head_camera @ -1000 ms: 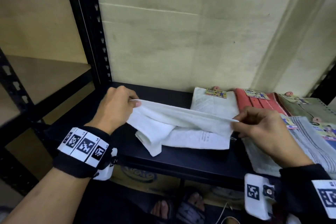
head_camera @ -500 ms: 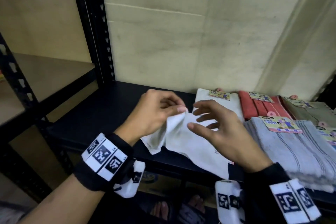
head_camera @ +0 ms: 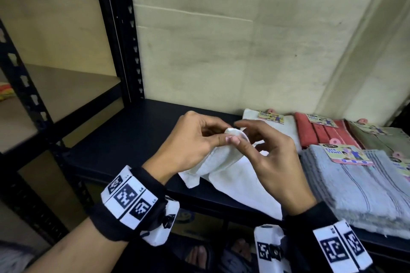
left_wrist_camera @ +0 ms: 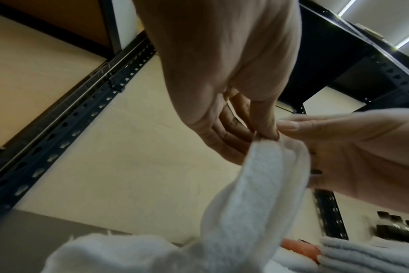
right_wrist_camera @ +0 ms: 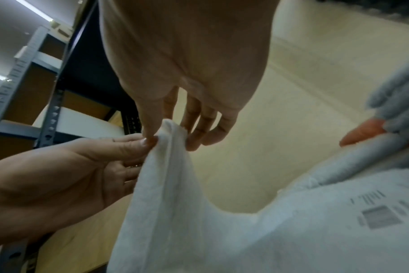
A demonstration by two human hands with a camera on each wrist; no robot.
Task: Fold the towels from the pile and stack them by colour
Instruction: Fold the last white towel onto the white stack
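White towel [head_camera: 224, 168]: soft terry, doubled over, its top corners gathered and raised, the rest draping down onto the black shelf [head_camera: 137, 137]. Grey striped towels [head_camera: 355, 186]: folded stack at the shelf's front right. Behind lie a folded white towel [head_camera: 286, 127], red towels [head_camera: 319, 134] and olive towels [head_camera: 386, 139], side by side, each with a paper label.

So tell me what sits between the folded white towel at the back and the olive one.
The red towels, lying between the white towel and the olive towel; head view shows it.
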